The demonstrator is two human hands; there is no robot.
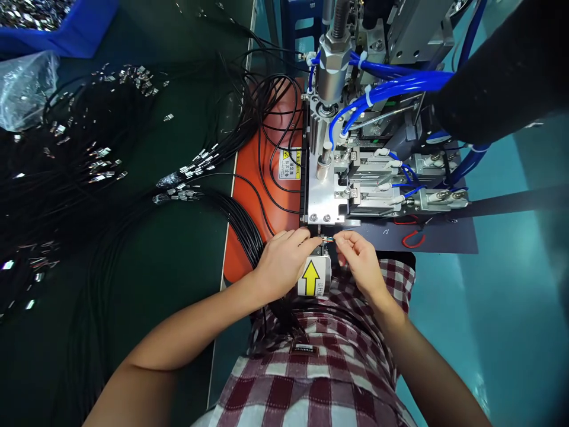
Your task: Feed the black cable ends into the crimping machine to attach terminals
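Note:
In front of the machine's metal block [326, 201], my left hand [287, 261] is closed in a pinch on the end of a black cable. Thin coloured wires [328, 239] stick out from that end toward the right. My right hand [358, 258] pinches the tips of these wires between thumb and fingers. Just below the wires is a white label with a yellow arrow [310, 279]. A bundle of black cables [242, 222] curves down beside my left hand, over the orange-red machine base [246, 172].
Cable bundles with silvery connector ends [200, 163] lie on the dark green table [146, 267]. A blue bin [84, 29] of small metal parts and a plastic bag [26, 89] sit far left. Blue air hoses [400, 86] cross the machine. Red-handled scissors [413, 238] lie on a grey sheet at right.

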